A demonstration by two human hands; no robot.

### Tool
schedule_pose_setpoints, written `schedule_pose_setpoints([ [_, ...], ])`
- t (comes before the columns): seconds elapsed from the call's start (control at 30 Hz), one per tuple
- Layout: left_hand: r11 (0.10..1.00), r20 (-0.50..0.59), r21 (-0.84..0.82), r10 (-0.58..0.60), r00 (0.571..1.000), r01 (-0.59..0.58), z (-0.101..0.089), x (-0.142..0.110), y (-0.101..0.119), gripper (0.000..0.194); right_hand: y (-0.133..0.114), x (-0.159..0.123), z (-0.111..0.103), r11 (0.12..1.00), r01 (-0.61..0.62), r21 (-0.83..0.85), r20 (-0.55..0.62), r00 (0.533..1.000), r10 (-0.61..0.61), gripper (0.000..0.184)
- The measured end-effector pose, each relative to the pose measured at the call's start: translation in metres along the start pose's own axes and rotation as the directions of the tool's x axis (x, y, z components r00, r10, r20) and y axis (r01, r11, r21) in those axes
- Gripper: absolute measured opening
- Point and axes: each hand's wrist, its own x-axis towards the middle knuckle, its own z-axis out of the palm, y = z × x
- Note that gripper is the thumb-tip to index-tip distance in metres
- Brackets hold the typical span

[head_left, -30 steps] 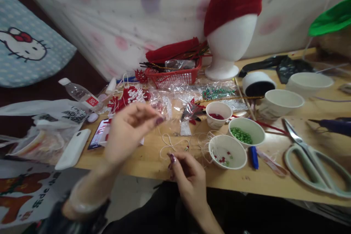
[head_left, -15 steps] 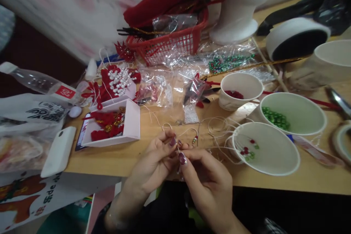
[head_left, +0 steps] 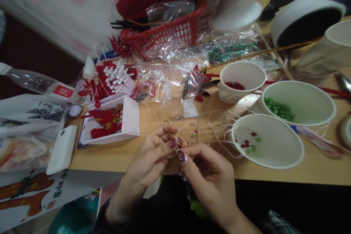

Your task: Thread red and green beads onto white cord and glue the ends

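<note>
My left hand (head_left: 153, 157) and my right hand (head_left: 210, 175) meet at the table's front edge, thumbs and fingertips pinched close together. Between them runs a thin white cord (head_left: 186, 128), and both hands are closed on it. Its exact course among the fingers is hidden. A small cluster of red, white and green beads (head_left: 194, 134) hangs on cord just beyond my fingertips. To the right stands a white paper cup (head_left: 274, 153) with beaded strings of red and green inside and loose cords over its rim. Beside it are a cup of green beads (head_left: 279, 109) and a cup of red beads (head_left: 234, 86).
On the left are a white box (head_left: 130, 117) of red ornaments, a white phone (head_left: 62, 150) and a plastic bottle (head_left: 35, 80). Behind lie clear bags (head_left: 153, 84) and a red basket (head_left: 170, 36). A large white tape roll (head_left: 304, 22) stands at back right.
The view has shifted slightly, so the cups appear larger and farther right. My hands stay pinched together in nearly the same pose.
</note>
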Motion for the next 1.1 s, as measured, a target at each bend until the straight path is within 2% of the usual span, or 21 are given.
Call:
schedule_pose_setpoints([
  [0.2, 1.0, 0.008, -0.004, 0.019, 1.0, -0.019, 0.001, -0.001, 0.0, 0.036, -0.003, 0.001, 0.001, 0.996, -0.015, 0.089, 0.009, 1.0, 0.015, 0.016],
  [0.4, 0.999, 0.024, 0.011, 0.033, 0.999, -0.033, -0.001, -0.001, 0.001, 0.032, -0.002, 0.002, 0.0, 0.997, -0.027, 0.072, 0.019, 0.999, 0.025, 0.014],
  [0.5, 0.995, 0.052, 0.07, 0.066, 0.996, -0.07, -0.003, -0.003, 0.004, 0.027, -0.001, 0.002, -0.001, 0.997, -0.032, 0.071, 0.041, 0.999, 0.029, 0.015],
  [0.6, 0.964, 0.086, 0.203, 0.158, 0.984, -0.173, -0.007, -0.006, 0.01, 0.022, 0.0, 0.001, -0.002, 0.999, -0.025, 0.047, 0.064, 0.998, 0.022, 0.014],
  [0.7, 0.86, 0.142, 0.392, 0.294, 0.945, -0.327, -0.012, -0.011, 0.016, 0.02, 0.002, 0.0, -0.002, 1.0, -0.007, 0.01, 0.11, 0.994, 0.006, 0.012],
  [0.83, 0.651, 0.18, 0.594, 0.466, 0.866, -0.473, -0.013, -0.022, 0.019, 0.026, 0.003, 0.0, -0.004, 0.998, 0.056, -0.026, 0.155, 0.987, -0.051, 0.012],
  [0.93, 0.512, 0.168, 0.694, 0.568, 0.806, -0.506, -0.01, -0.03, 0.017, 0.028, 0.004, 0.002, -0.005, 0.994, 0.1, -0.034, 0.178, 0.98, -0.092, 0.015],
  [1.1, 0.312, 0.168, 0.824, 0.663, 0.73, -0.473, -0.009, -0.035, 0.014, 0.032, 0.005, 0.003, -0.005, 0.989, 0.132, -0.066, 0.204, 0.972, -0.116, 0.016],
])
